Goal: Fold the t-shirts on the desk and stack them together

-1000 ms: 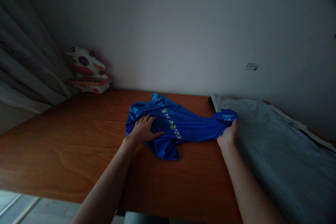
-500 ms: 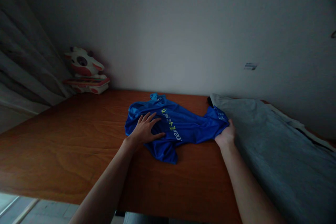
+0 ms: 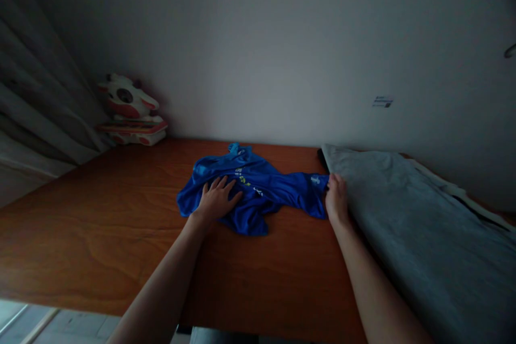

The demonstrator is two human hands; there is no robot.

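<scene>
A shiny blue shirt (image 3: 278,188) with white and yellow lettering lies crumpled on the wooden tabletop (image 3: 121,215). My left hand (image 3: 219,199) rests palm down on its left part, fingers spread over the lettering. At the right end of the cloth, my right hand (image 3: 337,199) has its fingers curled around the narrow edge, near a small white print. My thumb there is partly hidden. The lighter blue collar-like part (image 3: 235,149) points toward the wall.
A large grey cloth (image 3: 403,226) covers the right side of the table, close beside my right hand. A cow-shaped toy keyboard (image 3: 135,126) stands at the back left near a curtain (image 3: 40,102). The wall (image 3: 266,54) bounds the far edge.
My right hand has shifted left and turned over the shirt's end, bringing it along. The shirt is more bunched, hiding some lettering. My left hand stays pressed on the cloth.
</scene>
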